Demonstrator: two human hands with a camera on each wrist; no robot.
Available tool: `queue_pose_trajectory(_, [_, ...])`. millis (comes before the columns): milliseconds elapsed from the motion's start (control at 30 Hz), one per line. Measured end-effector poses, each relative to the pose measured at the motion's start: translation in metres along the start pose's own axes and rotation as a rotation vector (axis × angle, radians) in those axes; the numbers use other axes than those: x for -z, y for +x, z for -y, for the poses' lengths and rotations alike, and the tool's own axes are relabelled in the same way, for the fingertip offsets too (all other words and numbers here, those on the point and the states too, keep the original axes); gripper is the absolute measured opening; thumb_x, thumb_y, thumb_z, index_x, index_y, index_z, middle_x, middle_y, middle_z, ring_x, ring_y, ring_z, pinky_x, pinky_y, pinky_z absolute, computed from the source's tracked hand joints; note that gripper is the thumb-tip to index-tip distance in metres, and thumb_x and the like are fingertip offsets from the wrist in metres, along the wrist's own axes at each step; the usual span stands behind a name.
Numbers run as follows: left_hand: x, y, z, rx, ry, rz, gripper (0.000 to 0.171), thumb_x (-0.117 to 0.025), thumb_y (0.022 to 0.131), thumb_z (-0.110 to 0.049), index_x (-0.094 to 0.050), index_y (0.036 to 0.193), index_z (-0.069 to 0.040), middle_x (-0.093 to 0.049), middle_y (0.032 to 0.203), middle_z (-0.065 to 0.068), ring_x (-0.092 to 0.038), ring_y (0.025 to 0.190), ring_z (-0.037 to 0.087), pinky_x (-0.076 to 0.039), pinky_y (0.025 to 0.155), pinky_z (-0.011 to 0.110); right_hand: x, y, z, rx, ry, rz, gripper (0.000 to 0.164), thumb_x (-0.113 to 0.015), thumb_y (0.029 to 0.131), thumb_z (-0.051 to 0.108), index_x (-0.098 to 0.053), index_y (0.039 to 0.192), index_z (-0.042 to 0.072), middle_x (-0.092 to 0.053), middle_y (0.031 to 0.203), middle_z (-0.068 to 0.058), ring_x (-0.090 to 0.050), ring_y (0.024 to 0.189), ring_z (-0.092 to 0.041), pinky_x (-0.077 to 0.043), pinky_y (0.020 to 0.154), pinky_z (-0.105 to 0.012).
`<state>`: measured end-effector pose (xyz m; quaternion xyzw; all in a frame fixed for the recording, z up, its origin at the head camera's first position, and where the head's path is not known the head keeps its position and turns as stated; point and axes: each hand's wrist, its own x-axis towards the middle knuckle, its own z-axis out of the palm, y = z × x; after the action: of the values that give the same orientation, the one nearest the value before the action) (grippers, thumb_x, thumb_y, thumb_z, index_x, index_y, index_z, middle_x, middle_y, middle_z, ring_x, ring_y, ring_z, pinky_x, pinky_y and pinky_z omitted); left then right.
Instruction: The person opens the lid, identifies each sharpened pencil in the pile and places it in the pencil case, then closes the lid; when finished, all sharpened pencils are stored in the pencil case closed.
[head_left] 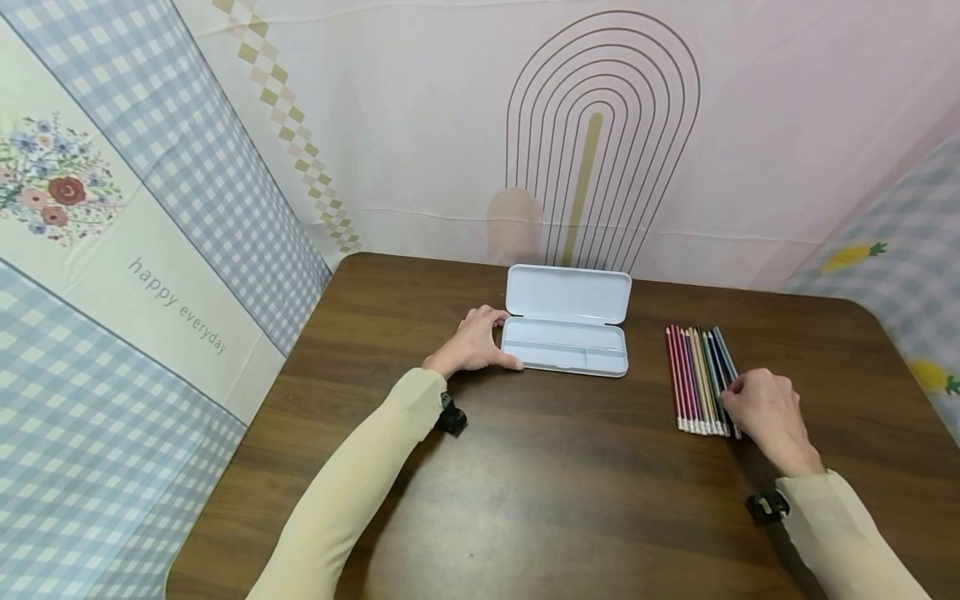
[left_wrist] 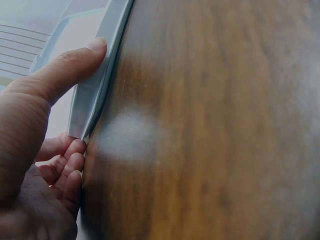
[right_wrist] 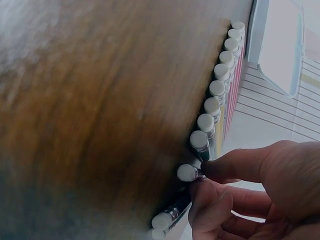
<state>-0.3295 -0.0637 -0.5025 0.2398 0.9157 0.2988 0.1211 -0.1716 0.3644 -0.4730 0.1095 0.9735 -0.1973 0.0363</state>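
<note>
Brown table point(head_left: 570, 492) — left hand point(head_left: 474, 342) grips case point(head_left: 566, 330), right hand point(head_left: 767, 410) pencil point(right_wrist: 187, 172).

A pale cloth point(head_left: 405, 108) with a dark-lined arch point(head_left: 587, 175) is behind the brown wooden table point(head_left: 540, 475). A blue-and-white checked cloth point(head_left: 206, 125) with flowers point(head_left: 63, 190) is on the left, and a pale checked cloth point(head_left: 911, 283) with yellow pineapples point(head_left: 845, 258) on the right.

The case point(head_left: 568, 295) looks smooth, the tabletop point(head_left: 570, 467) glossy wood.
</note>
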Motion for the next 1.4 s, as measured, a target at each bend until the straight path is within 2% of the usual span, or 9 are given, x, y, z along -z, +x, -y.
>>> queue_pose_trajectory(133, [0.001, 0.000, -0.001, 0.005, 0.003, 0.002, 0.098, -0.097, 0.078, -0.045, -0.054, 0.156, -0.004, -0.059, 0.146, 0.015, -0.049, 0.139, 0.033, -0.040, 0.123, 0.049, 0.001, 0.001, 0.000, -0.010, -0.002, 0.011, 0.027, -0.063, 0.099, 0.011, -0.077, 0.082, -0.005, -0.064, 0.067, -0.010, -0.058, 0.064, -0.025, -0.041, 0.060, -0.035])
queue_pose_trajectory(367, [0.000, 0.000, -0.001, 0.011, 0.008, 0.000, 0.098, -0.097, 0.078, -0.045, -0.054, 0.156, -0.005, -0.059, 0.147, 0.015, -0.049, 0.140, 0.032, -0.039, 0.124, 0.049, -0.001, 0.001, 0.003, -0.037, 0.000, 0.020, 0.039, -0.064, 0.101, 0.015, -0.063, 0.063, 0.008, -0.054, 0.058, -0.001, -0.055, 0.059, -0.022, -0.041, 0.056, -0.034])
queue_pose_trajectory(533, [0.000, -0.001, -0.001, 0.007, 0.006, -0.003, 0.097, -0.098, 0.078, -0.044, -0.055, 0.155, -0.004, -0.060, 0.146, 0.015, -0.049, 0.140, 0.032, -0.040, 0.124, 0.048, -0.004, 0.001, 0.004, -0.050, -0.010, 0.014, 0.046, -0.066, 0.100, 0.018, -0.054, 0.056, 0.014, -0.049, 0.055, 0.002, -0.053, 0.059, -0.022, -0.041, 0.056, -0.035])
queue_pose_trajectory(833, [0.000, -0.002, -0.002, 0.017, -0.006, -0.002, 0.097, -0.098, 0.078, -0.044, -0.055, 0.155, -0.005, -0.059, 0.146, 0.015, -0.048, 0.139, 0.032, -0.040, 0.124, 0.049, 0.001, 0.004, 0.003, -0.066, -0.014, 0.022, 0.038, -0.068, 0.100, 0.020, -0.064, 0.063, 0.009, -0.059, 0.064, -0.006, -0.058, 0.067, -0.028, -0.049, 0.061, -0.042])
queue_pose_trajectory(1067, [-0.002, -0.001, -0.002, 0.014, -0.001, -0.003, 0.097, -0.098, 0.077, -0.045, -0.055, 0.155, -0.006, -0.059, 0.145, 0.015, -0.049, 0.137, 0.033, -0.041, 0.122, 0.048, -0.002, 0.001, 0.003, -0.136, 0.037, 0.023, 0.040, -0.070, 0.099, 0.024, -0.067, 0.063, 0.007, -0.059, 0.060, -0.003, -0.058, 0.064, -0.025, -0.045, 0.058, -0.037])
queue_pose_trajectory(1167, [-0.001, -0.001, -0.002, 0.008, -0.001, -0.006, 0.097, -0.099, 0.077, -0.044, -0.055, 0.155, -0.006, -0.059, 0.144, 0.015, -0.049, 0.137, 0.033, -0.041, 0.122, 0.049, -0.003, -0.001, 0.005, -0.152, 0.055, 0.007, 0.044, -0.069, 0.099, 0.025, -0.063, 0.059, 0.008, -0.056, 0.056, -0.001, -0.056, 0.060, -0.023, -0.042, 0.054, -0.036])
queue_pose_trajectory(1300, [-0.001, -0.001, -0.001, 0.006, 0.001, -0.007, 0.097, -0.098, 0.077, -0.045, -0.056, 0.155, -0.006, -0.059, 0.144, 0.015, -0.049, 0.137, 0.033, -0.040, 0.123, 0.049, -0.003, -0.003, 0.008, -0.137, 0.068, -0.020, 0.047, -0.067, 0.098, 0.028, -0.059, 0.056, 0.010, -0.052, 0.052, 0.001, -0.054, 0.055, -0.021, -0.039, 0.053, -0.034])
queue_pose_trajectory(1400, [-0.001, -0.001, -0.001, 0.010, 0.001, -0.009, 0.097, -0.098, 0.077, -0.045, -0.055, 0.155, -0.006, -0.059, 0.144, 0.015, -0.049, 0.137, 0.033, -0.040, 0.123, 0.048, -0.002, -0.004, 0.010, -0.100, 0.062, -0.062, 0.045, -0.068, 0.098, 0.029, -0.063, 0.058, 0.009, -0.056, 0.053, 0.001, -0.055, 0.058, -0.021, -0.039, 0.055, -0.033])
